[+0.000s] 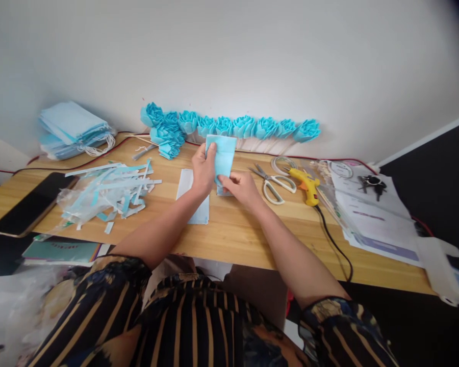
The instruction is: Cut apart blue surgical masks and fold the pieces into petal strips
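A pale wall [229,61] rises behind the wooden worktop [237,239], which spans the view from side to side. Along the wall runs a row of blue ruffled flowers [224,126], several on thin pale sticks, with a denser cluster at the left end. On the left of the worktop, a loose heap of strips [110,196], blue and white, spreads with some clear plastic among them. Printed papers [371,219] lie at the right, and a stack of blue face masks [72,122] with white ear loops sits near the wall at the far left. A dark phone [30,204] lies just beside the strips, close to the front edge. The left hand [204,171] grips the left side of a folded blue sheet [225,155], thumb on its face, while the right hand [245,188] pinches its lower right part; the sheet is held up between them, in front of the flowers. A paler flat sheet [200,213] lies on the worktop below the left hand, partly covered by the forearm. Right of the hands are a yellow glue gun [309,187] with a black cord, open white-handled scissors [268,177] and, on the papers, a bunch of keys [373,182].
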Action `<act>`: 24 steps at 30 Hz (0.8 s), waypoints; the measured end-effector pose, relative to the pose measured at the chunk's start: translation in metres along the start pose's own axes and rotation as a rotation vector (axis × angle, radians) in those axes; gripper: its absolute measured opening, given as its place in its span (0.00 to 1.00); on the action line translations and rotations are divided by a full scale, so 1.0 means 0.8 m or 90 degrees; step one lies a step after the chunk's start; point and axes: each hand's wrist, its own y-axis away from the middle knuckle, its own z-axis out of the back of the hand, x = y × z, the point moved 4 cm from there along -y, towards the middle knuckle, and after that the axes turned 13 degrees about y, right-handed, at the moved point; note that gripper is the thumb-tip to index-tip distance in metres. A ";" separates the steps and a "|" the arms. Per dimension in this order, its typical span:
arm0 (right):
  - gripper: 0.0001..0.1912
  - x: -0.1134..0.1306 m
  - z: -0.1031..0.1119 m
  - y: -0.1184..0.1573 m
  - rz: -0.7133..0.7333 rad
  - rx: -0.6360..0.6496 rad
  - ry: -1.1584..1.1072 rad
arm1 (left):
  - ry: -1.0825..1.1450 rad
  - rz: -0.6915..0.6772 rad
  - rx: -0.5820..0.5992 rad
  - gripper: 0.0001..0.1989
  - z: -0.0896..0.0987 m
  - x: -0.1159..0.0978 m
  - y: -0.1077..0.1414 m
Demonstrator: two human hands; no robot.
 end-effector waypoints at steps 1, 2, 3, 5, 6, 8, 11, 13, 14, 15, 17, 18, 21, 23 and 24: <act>0.23 0.001 -0.002 0.000 0.005 0.005 0.015 | -0.007 -0.006 -0.005 0.19 0.000 -0.001 0.000; 0.22 0.002 -0.005 0.001 0.014 0.010 0.028 | -0.015 -0.015 -0.014 0.19 0.002 -0.002 -0.001; 0.22 0.004 -0.007 0.001 0.023 0.013 0.036 | -0.022 -0.024 -0.024 0.20 0.004 -0.002 -0.002; 0.21 0.007 -0.009 0.002 0.039 0.015 0.048 | -0.026 -0.037 -0.034 0.20 0.008 -0.001 -0.006; 0.21 0.008 -0.010 0.003 0.045 0.016 0.052 | -0.024 -0.037 -0.035 0.20 0.009 0.000 -0.008; 0.21 0.010 -0.010 0.003 0.050 0.021 0.059 | -0.021 -0.031 -0.034 0.20 0.011 0.004 -0.011; 0.22 0.008 -0.006 0.003 0.044 0.036 0.053 | -0.022 -0.028 -0.040 0.19 0.014 0.008 -0.014; 0.24 0.006 -0.001 0.002 0.035 0.044 0.010 | -0.023 -0.024 -0.045 0.18 0.015 0.008 -0.015; 0.25 0.005 0.002 0.001 0.029 0.042 -0.019 | -0.022 -0.021 -0.044 0.17 0.014 0.007 -0.014; 0.26 0.004 0.005 0.000 0.022 0.036 -0.046 | -0.021 -0.018 -0.038 0.17 0.013 0.007 -0.013; 0.27 0.002 0.008 -0.001 0.009 0.014 -0.076 | -0.024 -0.014 -0.007 0.17 0.007 0.004 -0.008; 0.27 0.001 0.009 -0.002 0.000 -0.001 -0.081 | -0.029 -0.012 0.013 0.16 0.003 0.003 -0.005; 0.26 -0.005 0.007 -0.003 -0.035 -0.059 -0.083 | -0.047 0.003 0.060 0.16 -0.007 -0.001 0.006; 0.24 -0.010 0.008 -0.005 -0.053 -0.105 -0.075 | -0.052 0.013 0.063 0.16 -0.010 -0.002 0.010; 0.23 -0.012 0.009 -0.006 -0.057 -0.128 -0.075 | -0.052 0.017 0.060 0.16 -0.010 -0.002 0.011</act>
